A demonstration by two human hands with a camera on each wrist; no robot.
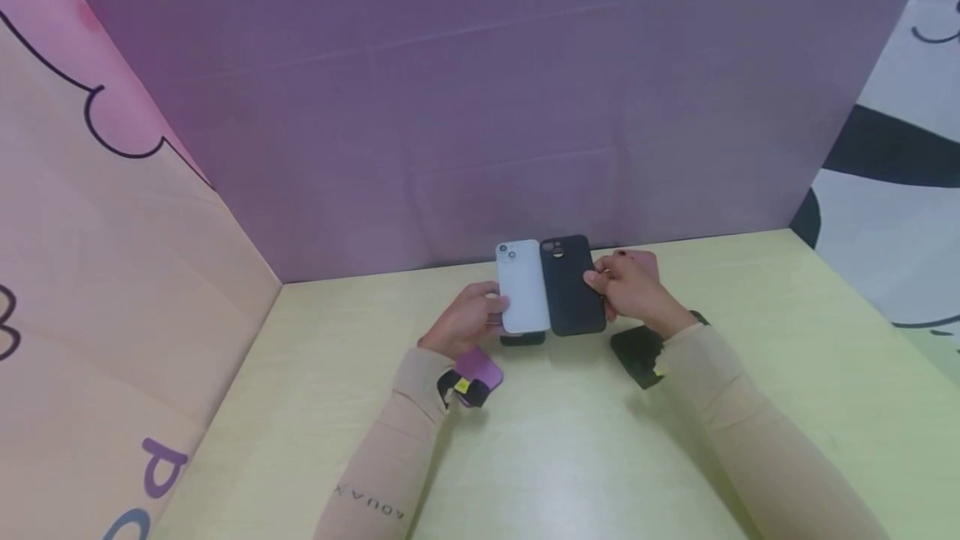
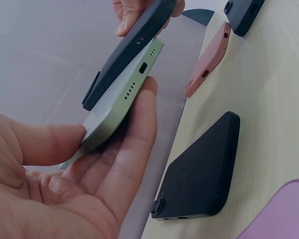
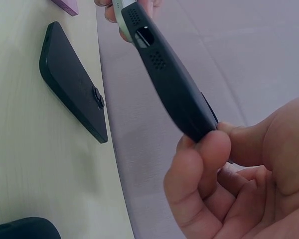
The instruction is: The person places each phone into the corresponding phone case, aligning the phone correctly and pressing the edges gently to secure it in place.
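The left hand held a pale phone by its long edge, thumb under one face and fingers curled up against the bottom end beside the charging port. The right hand pinched a black case at its outer edge between thumb and fingertips. Both were raised just above the yellow desk, near its back edge and close to the purple wall, lying side by side with their long edges touching or nearly so; in the left wrist view the case sat tilted over the phone's edge, not yet seated on it. The phone looked rigid, smooth and likely slippery, with glass that would not take a drop kindly, so the grip along the side rails seemed the safe one. The case seemed light, matte and somewhat pliable, with a softer rim that would probably flex at the corners; holding it by one long edge left the opposite lip free. On the desk below lay another black case, face down, and farther off a pink case standing on its edge beside a dark one. A purple case lay by the left wrist and a dark one lay partly under the right wrist.
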